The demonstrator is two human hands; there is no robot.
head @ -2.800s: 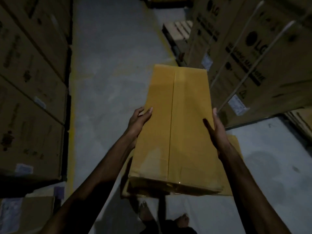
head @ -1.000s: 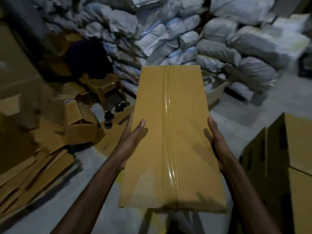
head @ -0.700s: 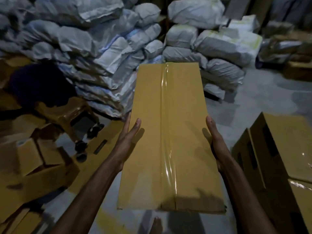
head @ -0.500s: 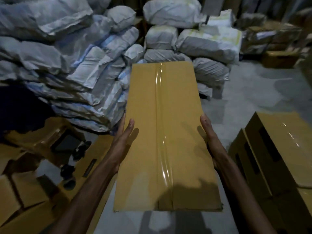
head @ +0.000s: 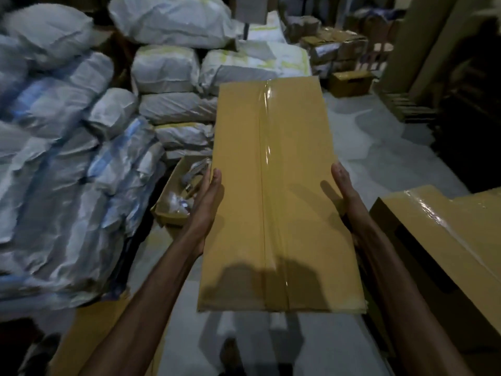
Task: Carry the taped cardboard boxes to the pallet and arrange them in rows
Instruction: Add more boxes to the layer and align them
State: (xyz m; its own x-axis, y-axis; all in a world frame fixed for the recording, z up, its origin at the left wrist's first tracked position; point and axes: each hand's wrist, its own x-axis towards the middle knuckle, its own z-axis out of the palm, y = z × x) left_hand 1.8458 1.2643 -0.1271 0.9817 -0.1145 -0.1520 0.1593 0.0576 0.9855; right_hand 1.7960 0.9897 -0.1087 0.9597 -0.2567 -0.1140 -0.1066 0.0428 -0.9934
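Observation:
I carry a long taped cardboard box [head: 273, 191] flat in front of me, its clear tape seam running down the middle. My left hand [head: 207, 204] presses against its left side with straight fingers. My right hand [head: 343, 185] presses the right side the same way. More taped cardboard boxes [head: 444, 232] stand at the right, just below the carried one. No pallet shows in the head view.
A big heap of white and blue sacks [head: 81, 147] fills the left and back. An open carton with items [head: 179, 196] sits beside it. Small boxes [head: 339, 58] are stacked at the far back right. Flat cardboard [head: 89, 335] lies on the grey floor.
I have turned right with the box: the aisle of large cartons gave way to the sack heap, which slid leftward, and the taped boxes at the right came nearer.

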